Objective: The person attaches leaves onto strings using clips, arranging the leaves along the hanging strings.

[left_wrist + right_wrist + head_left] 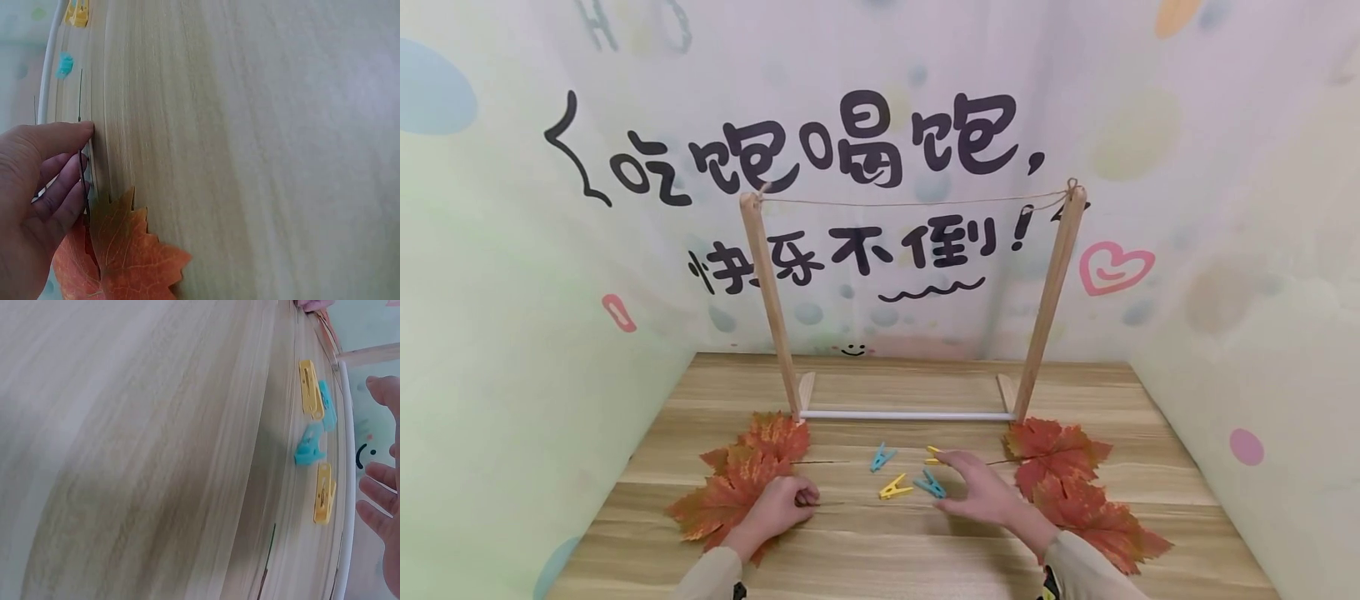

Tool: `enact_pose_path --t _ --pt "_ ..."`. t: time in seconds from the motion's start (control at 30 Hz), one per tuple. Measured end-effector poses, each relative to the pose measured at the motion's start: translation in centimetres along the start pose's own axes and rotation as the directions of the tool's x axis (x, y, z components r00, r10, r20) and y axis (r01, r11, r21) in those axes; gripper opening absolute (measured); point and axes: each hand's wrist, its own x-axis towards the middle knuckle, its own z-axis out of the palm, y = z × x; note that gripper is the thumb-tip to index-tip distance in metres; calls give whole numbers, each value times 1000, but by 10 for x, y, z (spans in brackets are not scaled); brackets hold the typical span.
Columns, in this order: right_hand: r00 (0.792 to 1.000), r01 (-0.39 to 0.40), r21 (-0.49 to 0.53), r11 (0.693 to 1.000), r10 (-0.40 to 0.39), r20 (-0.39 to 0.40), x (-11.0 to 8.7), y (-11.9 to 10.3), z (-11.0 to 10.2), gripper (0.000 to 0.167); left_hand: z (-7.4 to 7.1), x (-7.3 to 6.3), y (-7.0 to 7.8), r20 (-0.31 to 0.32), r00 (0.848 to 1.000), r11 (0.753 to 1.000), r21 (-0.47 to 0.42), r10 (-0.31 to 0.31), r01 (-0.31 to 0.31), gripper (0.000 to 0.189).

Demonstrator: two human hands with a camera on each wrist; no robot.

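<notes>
Left hand [777, 507] pinches a leaf stem [84, 181]; right hand [983, 493], spread, hangs near a blue clothespin [931, 485].

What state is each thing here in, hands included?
Left hand: pinching a leaf stem
Left leaves: overlapping
Right hand: open, holding nothing
Right leaves: lying on the table
Blue clothespins: clipped to nothing
Yellow clothespins: clipped to nothing
Wooden frame: upright
String: tied across the frame, bare

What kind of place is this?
Probably a small staged tabletop booth: a wood-grain table, a printed backdrop with playful lettering behind it, and a wooden frame strung with twine.
</notes>
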Motion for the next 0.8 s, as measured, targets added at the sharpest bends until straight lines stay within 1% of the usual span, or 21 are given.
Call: enact_pose_path --t 0.13,0.23,0.4,0.57,0.7,0.8 --pt "1000 10 -5 1000 -10 9 3 -2 6 65 -1 0 -1 13 1000 1000 -15 -9 9 12" --pt "1000 19 8 1000 -19 18 5 -3 10 62 -2 0 1 13 1000 1000 -12 -1 1 11" --pt "999 1 31 1000 -2 43 8 -7 17 61 -7 1 4 27 1000 1000 -17 -8 9 8" --pt "997 -7 30 1000 5 74 11 -11 22 60 -12 6 8 25 1000 999 -36 -11 12 4" --pt "997 15 19 1000 -16 73 14 -12 25 60 -18 8 10 30 1000 999 -33 9 -8 3" --pt "997 19 11 1000 -20 75 16 -12 27 59 -23 11 11 35 999 1000 -22 8 -7 3"
